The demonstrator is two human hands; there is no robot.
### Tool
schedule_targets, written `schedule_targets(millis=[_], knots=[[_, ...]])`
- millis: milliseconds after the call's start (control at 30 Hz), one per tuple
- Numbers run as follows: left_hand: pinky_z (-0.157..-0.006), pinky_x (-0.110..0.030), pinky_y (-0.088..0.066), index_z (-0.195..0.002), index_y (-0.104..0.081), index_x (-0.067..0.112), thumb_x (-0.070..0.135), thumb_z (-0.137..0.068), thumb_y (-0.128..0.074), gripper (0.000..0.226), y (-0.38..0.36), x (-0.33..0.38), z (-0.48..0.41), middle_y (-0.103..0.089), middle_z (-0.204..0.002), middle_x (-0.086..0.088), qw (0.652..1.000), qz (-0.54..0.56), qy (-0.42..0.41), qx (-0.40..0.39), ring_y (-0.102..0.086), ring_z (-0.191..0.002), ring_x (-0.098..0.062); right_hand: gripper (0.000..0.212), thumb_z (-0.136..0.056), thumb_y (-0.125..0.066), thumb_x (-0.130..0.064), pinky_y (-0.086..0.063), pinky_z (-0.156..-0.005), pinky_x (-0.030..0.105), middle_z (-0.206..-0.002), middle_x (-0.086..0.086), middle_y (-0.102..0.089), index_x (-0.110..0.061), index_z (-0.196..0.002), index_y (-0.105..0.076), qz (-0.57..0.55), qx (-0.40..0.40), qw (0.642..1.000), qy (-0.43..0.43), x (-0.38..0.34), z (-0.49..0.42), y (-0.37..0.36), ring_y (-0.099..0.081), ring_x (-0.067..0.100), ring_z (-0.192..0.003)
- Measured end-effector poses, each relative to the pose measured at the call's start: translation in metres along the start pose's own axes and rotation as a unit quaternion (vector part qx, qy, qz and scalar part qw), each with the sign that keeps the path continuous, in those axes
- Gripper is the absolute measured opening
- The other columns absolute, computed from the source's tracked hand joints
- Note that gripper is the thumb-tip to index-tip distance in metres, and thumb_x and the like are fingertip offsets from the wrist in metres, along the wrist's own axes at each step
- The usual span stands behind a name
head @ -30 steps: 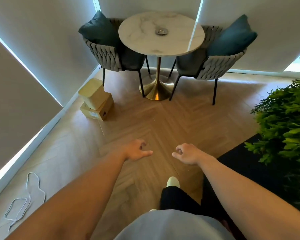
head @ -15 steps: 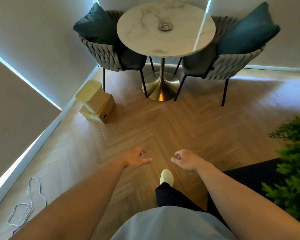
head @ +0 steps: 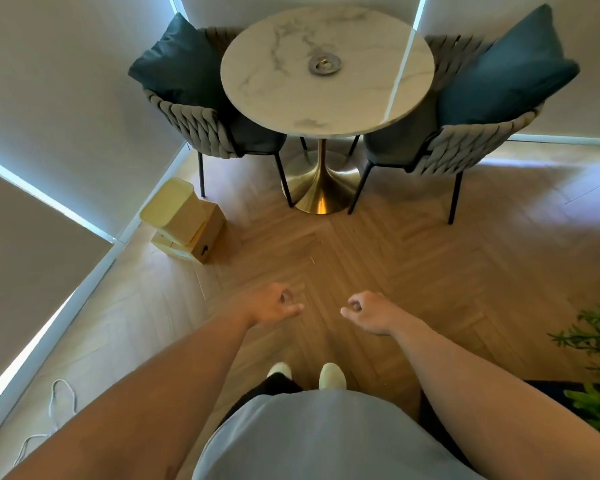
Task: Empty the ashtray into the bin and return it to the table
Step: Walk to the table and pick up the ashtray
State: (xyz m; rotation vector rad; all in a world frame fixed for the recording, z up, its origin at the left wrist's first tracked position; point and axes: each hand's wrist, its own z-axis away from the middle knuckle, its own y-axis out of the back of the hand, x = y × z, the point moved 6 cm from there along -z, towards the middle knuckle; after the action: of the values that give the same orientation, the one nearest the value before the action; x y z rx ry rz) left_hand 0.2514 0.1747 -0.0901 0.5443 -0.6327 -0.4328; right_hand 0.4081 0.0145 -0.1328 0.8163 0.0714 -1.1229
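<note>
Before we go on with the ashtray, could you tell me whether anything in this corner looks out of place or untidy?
Two things: a loose white cord lies tangled on the floor by the left wall, and a yellow container sits tilted on a cardboard box. The ashtray sits flat on the table, nothing spilled.

I see the round marble worktop (head: 326, 98) ahead, the metal ashtray (head: 324, 65) sitting right of its centre, toward the far edge. A woven chair (head: 201, 123) stands at each side. My left hand (head: 272, 306) and right hand (head: 369, 311) hang loosely curled and empty over the wooden floor (head: 413, 265), well short of the worktop.
</note>
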Motion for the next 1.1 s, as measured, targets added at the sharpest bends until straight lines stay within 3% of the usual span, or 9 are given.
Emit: schedule_targets(millis=[200,433,600,1100], knots=[[-0.098,-0.037,-0.046,-0.136,-0.051,0.018,0.060,-0.089,-0.056,0.063,0.022,-0.007,-0.036,-0.059,-0.130,-0.005,1.000,0.005,0.000,-0.024,-0.057,-0.113,-0.020,0.062,-0.099,-0.050,-0.048,-0.041,-0.111,0.047,-0.149,0.011,-0.049,-0.012,-0.149,-0.042,0.004,-0.031,1.000,-0.003,-0.015,-0.034,0.026,-0.047,0.028,-0.136],[-0.095,-0.035,-0.047,-0.133,-0.052,0.019,0.060,-0.089,-0.055,0.061,0.088,-0.017,-0.103,-0.060,-0.126,-0.003,0.999,-0.020,-0.031,-0.030,-0.058,-0.109,-0.019,0.063,-0.097,-0.051,-0.051,-0.042,-0.109,0.041,-0.147,0.009,-0.050,-0.013,-0.147,-0.044,-0.008,-0.004,1.000,-0.024,-0.044,-0.094,0.077,-0.048,0.026,-0.135],[-0.098,-0.041,-0.049,-0.136,-0.050,0.019,0.062,-0.088,-0.053,0.065,0.156,-0.028,-0.164,-0.059,-0.128,-0.004,0.997,-0.029,-0.052,-0.039,-0.058,-0.111,-0.019,0.062,-0.096,-0.052,-0.052,-0.045,-0.108,0.043,-0.144,0.008,-0.053,-0.015,-0.146,-0.047,-0.015,0.026,0.998,-0.046,-0.077,-0.150,0.124,-0.051,0.026,-0.131],[-0.100,-0.039,-0.047,-0.136,-0.048,0.022,0.062,-0.089,-0.051,0.061,0.218,-0.030,-0.233,-0.058,-0.134,-0.004,0.995,-0.024,-0.069,-0.071,-0.056,-0.117,-0.020,0.058,-0.099,-0.052,-0.047,-0.042,-0.110,0.043,-0.147,0.009,-0.050,-0.015,-0.147,-0.044,-0.035,0.019,0.998,-0.047,-0.116,-0.212,0.189,-0.046,0.027,-0.136]])
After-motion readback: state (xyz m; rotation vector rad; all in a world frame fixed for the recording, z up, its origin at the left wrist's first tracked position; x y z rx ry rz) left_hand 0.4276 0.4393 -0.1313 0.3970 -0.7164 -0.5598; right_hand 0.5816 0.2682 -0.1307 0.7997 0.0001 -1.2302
